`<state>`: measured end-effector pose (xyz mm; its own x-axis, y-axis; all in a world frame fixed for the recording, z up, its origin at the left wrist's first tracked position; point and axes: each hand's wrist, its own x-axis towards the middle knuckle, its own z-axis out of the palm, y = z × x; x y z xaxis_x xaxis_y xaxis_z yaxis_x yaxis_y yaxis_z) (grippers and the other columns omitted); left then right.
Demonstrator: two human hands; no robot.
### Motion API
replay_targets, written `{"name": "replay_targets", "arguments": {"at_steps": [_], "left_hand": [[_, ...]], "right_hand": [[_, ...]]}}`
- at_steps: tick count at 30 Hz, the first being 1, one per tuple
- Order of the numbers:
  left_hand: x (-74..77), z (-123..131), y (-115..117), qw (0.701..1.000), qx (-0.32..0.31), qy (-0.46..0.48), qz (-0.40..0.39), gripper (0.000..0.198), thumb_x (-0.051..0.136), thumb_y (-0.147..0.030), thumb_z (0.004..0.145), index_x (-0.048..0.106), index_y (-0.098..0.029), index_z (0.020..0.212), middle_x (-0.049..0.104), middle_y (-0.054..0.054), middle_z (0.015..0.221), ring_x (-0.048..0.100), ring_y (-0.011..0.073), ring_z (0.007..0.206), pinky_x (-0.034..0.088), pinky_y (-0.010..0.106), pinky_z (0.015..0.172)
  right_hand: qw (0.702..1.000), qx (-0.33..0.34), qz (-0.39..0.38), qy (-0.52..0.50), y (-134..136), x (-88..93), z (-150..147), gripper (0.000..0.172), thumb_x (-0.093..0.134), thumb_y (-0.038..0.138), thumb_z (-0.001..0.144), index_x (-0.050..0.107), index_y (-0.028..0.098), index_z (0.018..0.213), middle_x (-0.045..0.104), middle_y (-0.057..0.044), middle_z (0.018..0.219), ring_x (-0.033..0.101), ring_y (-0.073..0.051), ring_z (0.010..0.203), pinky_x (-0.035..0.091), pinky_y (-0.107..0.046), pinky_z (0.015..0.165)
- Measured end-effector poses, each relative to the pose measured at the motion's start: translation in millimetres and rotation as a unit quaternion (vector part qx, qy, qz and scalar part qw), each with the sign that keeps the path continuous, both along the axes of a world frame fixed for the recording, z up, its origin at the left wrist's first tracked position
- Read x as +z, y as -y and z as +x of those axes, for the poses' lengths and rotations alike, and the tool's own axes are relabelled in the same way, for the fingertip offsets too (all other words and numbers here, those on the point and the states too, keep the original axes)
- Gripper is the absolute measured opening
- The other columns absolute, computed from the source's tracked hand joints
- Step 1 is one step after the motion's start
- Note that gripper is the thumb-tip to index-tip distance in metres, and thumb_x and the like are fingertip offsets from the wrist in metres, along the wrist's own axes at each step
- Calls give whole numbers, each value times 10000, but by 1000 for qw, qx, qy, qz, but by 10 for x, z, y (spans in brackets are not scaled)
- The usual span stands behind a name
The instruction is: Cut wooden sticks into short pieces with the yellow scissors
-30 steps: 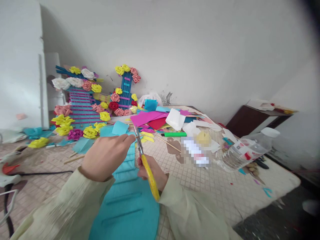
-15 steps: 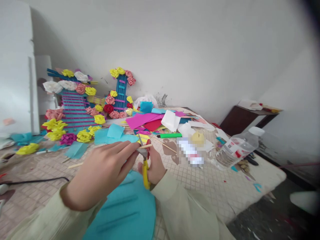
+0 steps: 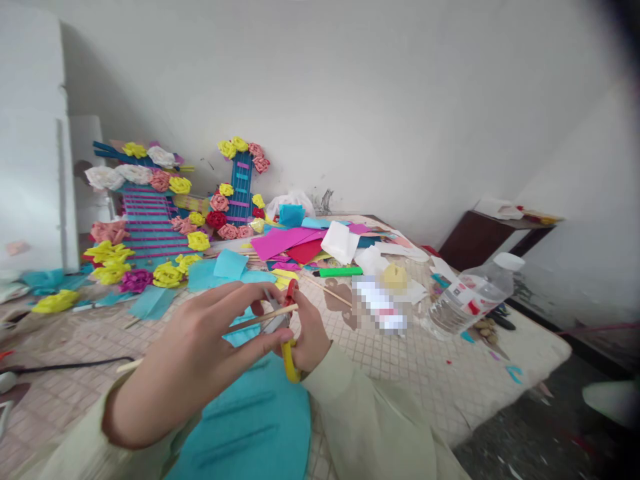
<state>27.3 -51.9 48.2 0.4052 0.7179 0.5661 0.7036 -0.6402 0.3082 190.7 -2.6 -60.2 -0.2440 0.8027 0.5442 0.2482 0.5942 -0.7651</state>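
Scissors [image 3: 290, 361] with yellow and red handles are in my right hand [image 3: 309, 333], their blades pointing up and left. A thin wooden stick [image 3: 260, 319] crosses the blades. My left hand [image 3: 200, 347] is closed round the stick, with the thumb and forefinger near the blades. Below both hands lies a rounded teal sheet [image 3: 260, 420] with several dark raised strips on it. The sheet's upper part is partly hidden by my hands.
Two decorated pieces with paper flowers [image 3: 150, 220] lean at the back left. Coloured papers [image 3: 285, 241], a green marker [image 3: 341, 272] and another stick [image 3: 333, 292] lie behind my hands. A tilted plastic bottle [image 3: 470, 297] is at the right of the table [image 3: 400, 380].
My left hand has shifted slightly left and down, its thumb and fingers spreading around the stick. The stick and scissor blades have turned a little, and more of the stick shows.
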Motion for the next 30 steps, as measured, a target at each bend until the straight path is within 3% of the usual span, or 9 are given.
{"name": "replay_targets", "arguments": {"at_steps": [2, 7, 13, 18, 22, 24, 26, 28, 30], "left_hand": [[7, -14, -7, 1000, 11, 12, -11, 285, 480, -516, 901, 587, -266, 986, 661, -4, 853, 627, 162, 743, 490, 248, 642], [7, -44, -73, 997, 34, 47, -45, 271, 491, -491, 888, 590, -257, 983, 665, 5, 868, 621, 171, 740, 483, 237, 595], [9, -46, -148, 993, 41, 75, -82, 290, 475, -509, 880, 599, -252, 931, 692, -3, 875, 641, 169, 744, 498, 215, 570], [-45, -104, -260, 992, 90, 20, -84, 366, 475, -566, 866, 613, -235, 939, 714, 27, 923, 669, 202, 754, 511, 266, 623], [-103, -65, -234, 980, 180, 81, 23, 348, 525, -490, 879, 554, -231, 1111, 679, 53, 1008, 652, 205, 800, 516, 317, 703], [-198, 25, -157, 966, 182, 160, 92, 279, 568, -448, 864, 569, -227, 1033, 644, 42, 980, 624, 181, 782, 519, 310, 702], [-378, 146, -75, 965, 132, 218, 55, 251, 590, -449, 841, 577, -228, 959, 613, 33, 953, 610, 182, 811, 527, 304, 679], [-631, 267, -25, 959, 93, 259, -70, 520, 662, -541, 740, 532, -229, 1135, 567, 82, 1141, 578, 259, 1042, 539, 393, 811], [-897, 358, -23, 923, 84, 313, -206, 958, 740, -626, 588, 353, -226, 1367, 393, 146, 1396, 424, 344, 1272, 456, 494, 980]], "right_hand": [[1000, -3, 23, -15, 7, 27, -12, 446, 683, 416, 669, 509, 206, 1022, 577, -78, 960, 559, -238, 878, 470, -365, 787], [999, -27, 1, -27, 20, 79, -52, 507, 720, 459, 668, 498, 191, 1036, 570, -105, 1066, 560, -236, 941, 467, -378, 841], [999, 30, -27, -15, 41, 7, -113, 535, 726, 304, 638, 457, 195, 1088, 520, -90, 1103, 524, -204, 898, 468, -342, 798], [993, 30, -110, -35, 51, -124, -191, 434, 603, 151, 668, 456, 209, 1072, 489, -8, 878, 464, -143, 708, 434, -276, 658], [969, 52, -221, -95, 23, -112, -213, 375, 645, 197, 626, 467, 216, 955, 436, 48, 711, 413, -123, 617, 380, -247, 573], [951, 48, -274, -136, -8, -100, -212, 333, 664, 212, 599, 460, 223, 861, 410, 66, 655, 386, -111, 577, 353, -237, 545], [934, 50, -305, -178, -35, -100, -212, 284, 646, 226, 607, 434, 224, 796, 388, 74, 626, 362, -99, 541, 333, -233, 523], [924, 58, -320, -201, -43, -109, -214, 237, 601, 233, 642, 416, 225, 791, 379, 78, 601, 343, -92, 499, 313, -234, 493], [924, 66, -323, -195, -28, -122, -219, 201, 565, 221, 670, 413, 226, 802, 363, 84, 562, 326, -89, 462, 292, -235, 460]]}}
